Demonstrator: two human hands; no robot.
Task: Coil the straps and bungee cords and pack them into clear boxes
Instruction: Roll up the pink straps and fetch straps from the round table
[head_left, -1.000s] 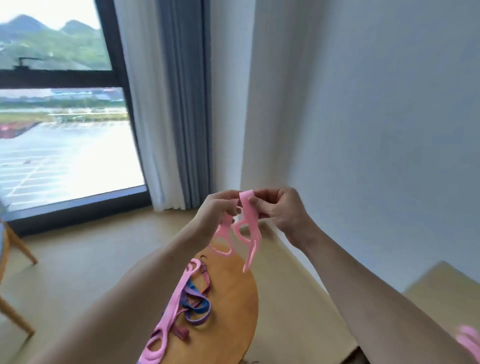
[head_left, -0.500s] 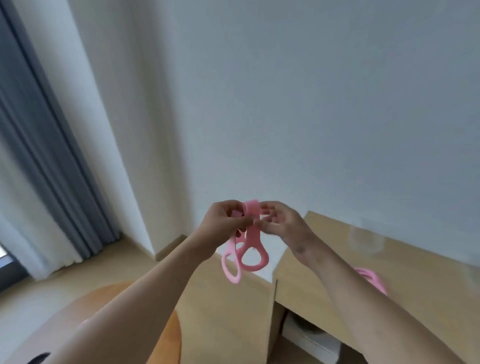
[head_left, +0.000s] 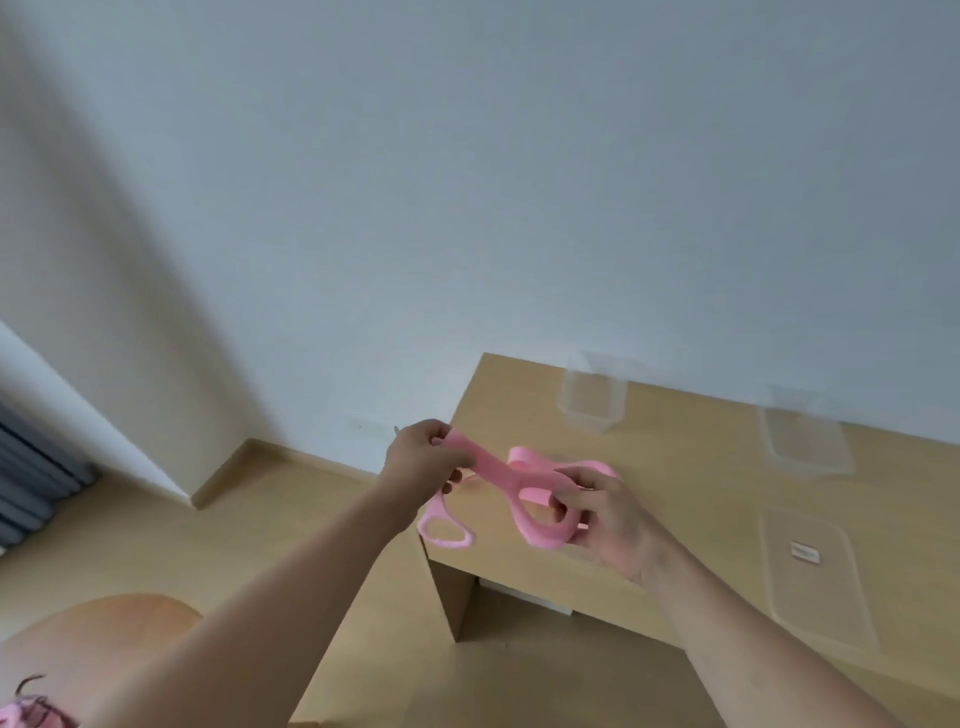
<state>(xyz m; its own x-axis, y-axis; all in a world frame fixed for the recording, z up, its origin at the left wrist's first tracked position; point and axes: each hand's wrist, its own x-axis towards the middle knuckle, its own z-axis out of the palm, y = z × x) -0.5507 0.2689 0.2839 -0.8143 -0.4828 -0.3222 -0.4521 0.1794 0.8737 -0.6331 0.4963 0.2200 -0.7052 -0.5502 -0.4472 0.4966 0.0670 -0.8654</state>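
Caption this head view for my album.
Left hand and right hand grip a pink strap by a desk with clear boxes.

A plain white wall (head_left: 467, 182) fills most of the room, evenly lit by soft daylight and shading slightly darker towards the left corner. A pale wood-look floor (head_left: 234, 530) runs below it, edged by a matching baseboard (head_left: 291, 460). Folds of a grey curtain (head_left: 31, 483) show at the far left edge. A light wooden worktop (head_left: 519, 410) stands flush against the wall on the right, with something white (head_left: 524, 597) tucked in the shadow beneath it. Part of a round orange-brown table (head_left: 104, 623) sits at lower left.
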